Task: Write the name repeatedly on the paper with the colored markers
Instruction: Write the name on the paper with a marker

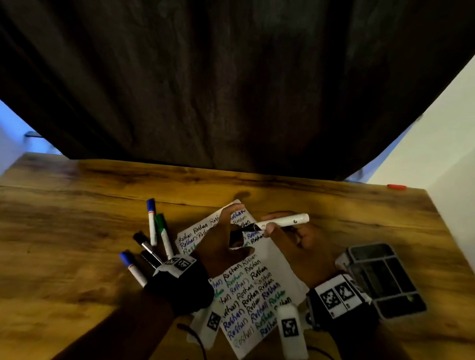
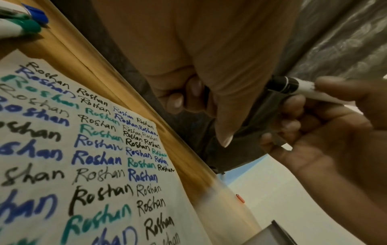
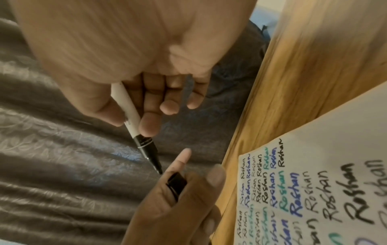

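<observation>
Low at frame centre, above the paper on the table, the right hand grips a black marker lengthwise, tip pointing left at the cap clenched in the left hand just beside it.

My head camera looks forward and down from above the wooden table, taking in both my hands, the whole paper and a dark curtain behind. The camera on my left wrist sits low and close, looking along my left hand across the paper toward the curtain. The camera on my right wrist looks the same way along my right hand, very near my fingers. Both wrist views share the black marker, the paper's written rows and the table edge; each also catches my other hand.
</observation>
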